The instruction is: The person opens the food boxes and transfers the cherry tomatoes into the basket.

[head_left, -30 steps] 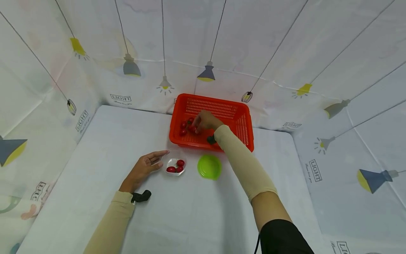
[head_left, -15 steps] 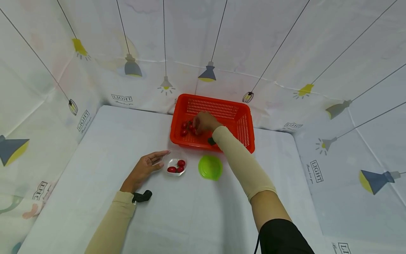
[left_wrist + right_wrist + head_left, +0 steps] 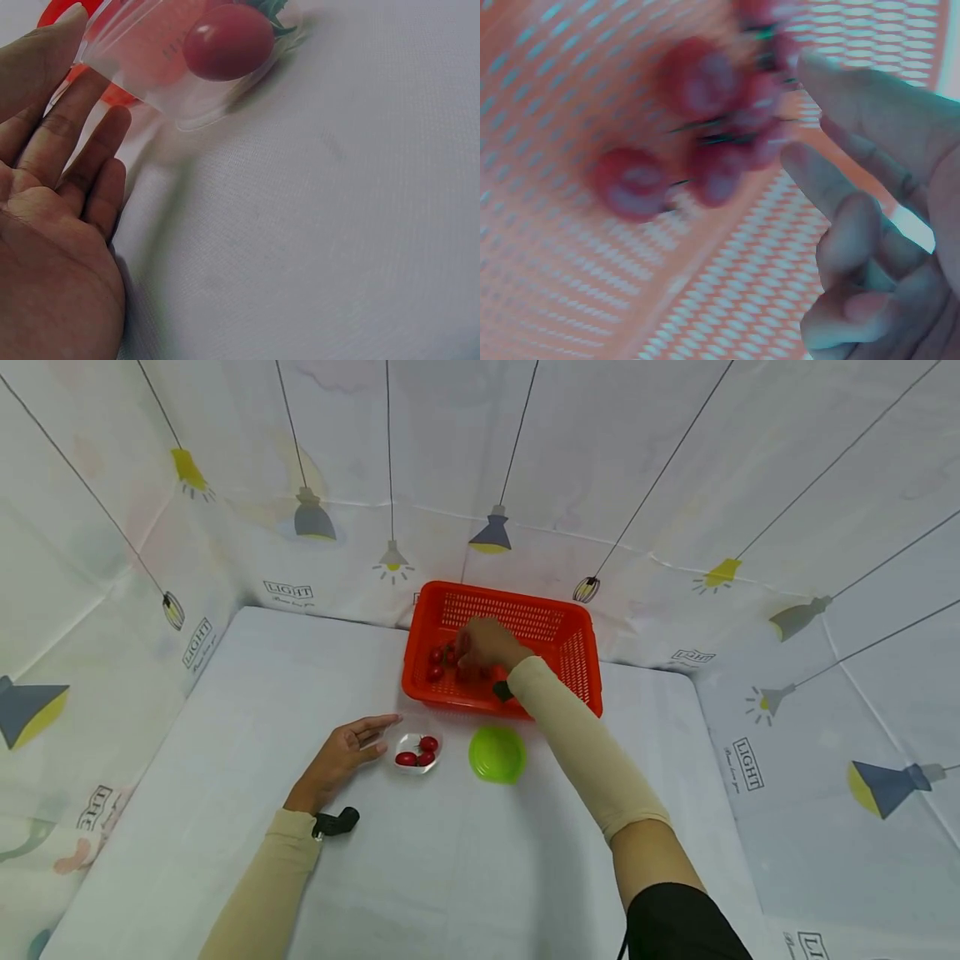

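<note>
My left hand [image 3: 337,764] rests beside a small clear plastic cup [image 3: 406,744], its extended fingers and thumb touching the cup's side. In the cup lie 3 red cherry tomatoes [image 3: 427,744]; the left wrist view shows one tomato [image 3: 229,43] with green leaves through the wall. My right hand [image 3: 487,645] reaches into the orange-red perforated basket [image 3: 487,704], over several cherry tomatoes [image 3: 436,665]. In the right wrist view its thumb and index finger stand apart at the edge of the blurred tomatoes [image 3: 714,172], the other fingers bent; I see none held.
A bright green round lid-like disc [image 3: 497,755] lies right of the cup, in front of the basket. Everything stands on a white-covered table [image 3: 435,868]. A lamp-printed wall sheet [image 3: 630,460] surrounds the table's back and sides.
Inside the basket my right hand has shifted slightly over the tomatoes, and its forearm has moved a little to the right. My left hand and the cup keep their places.
</note>
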`<state>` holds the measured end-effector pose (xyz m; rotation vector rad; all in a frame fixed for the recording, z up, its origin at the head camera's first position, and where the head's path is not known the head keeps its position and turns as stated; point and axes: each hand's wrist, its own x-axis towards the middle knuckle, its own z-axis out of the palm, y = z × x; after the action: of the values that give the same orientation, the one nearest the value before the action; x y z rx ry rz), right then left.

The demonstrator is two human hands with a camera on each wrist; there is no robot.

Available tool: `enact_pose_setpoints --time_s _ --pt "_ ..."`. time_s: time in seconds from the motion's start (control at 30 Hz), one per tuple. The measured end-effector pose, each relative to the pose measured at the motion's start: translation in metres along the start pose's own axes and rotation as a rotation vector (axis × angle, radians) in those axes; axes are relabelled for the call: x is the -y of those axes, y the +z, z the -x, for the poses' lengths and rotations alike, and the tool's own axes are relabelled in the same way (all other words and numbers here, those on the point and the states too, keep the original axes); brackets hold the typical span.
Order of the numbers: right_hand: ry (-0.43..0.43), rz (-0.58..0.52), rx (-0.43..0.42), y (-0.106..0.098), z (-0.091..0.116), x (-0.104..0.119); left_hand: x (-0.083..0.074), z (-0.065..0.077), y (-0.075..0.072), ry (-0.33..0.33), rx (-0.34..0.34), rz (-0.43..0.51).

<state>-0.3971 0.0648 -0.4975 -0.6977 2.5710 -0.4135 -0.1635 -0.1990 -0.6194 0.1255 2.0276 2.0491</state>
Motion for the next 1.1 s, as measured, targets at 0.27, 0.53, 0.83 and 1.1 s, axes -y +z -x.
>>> enact_pose_setpoints --time_s 0.27,0.53,0.83,1.1 --pt "-0.162 -0.179 -0.231 -0.015 0.055 0.033 -0.002 -0.003 -0.001 0.006 -0.002 -0.024" --pt "-0.288 -0.356 -0.257 0.002 0.112 0.058 0.001 -0.001 0.0 -0.019 0.001 -0.019" --pt "-0.309 -0.382 -0.136 0.054 0.129 0.059 0.001 0.0 0.001 -0.004 0.008 0.007" --pt "-0.278 -0.386 -0.011 0.095 0.123 0.059 0.001 -0.001 0.001 -0.017 0.007 0.008"
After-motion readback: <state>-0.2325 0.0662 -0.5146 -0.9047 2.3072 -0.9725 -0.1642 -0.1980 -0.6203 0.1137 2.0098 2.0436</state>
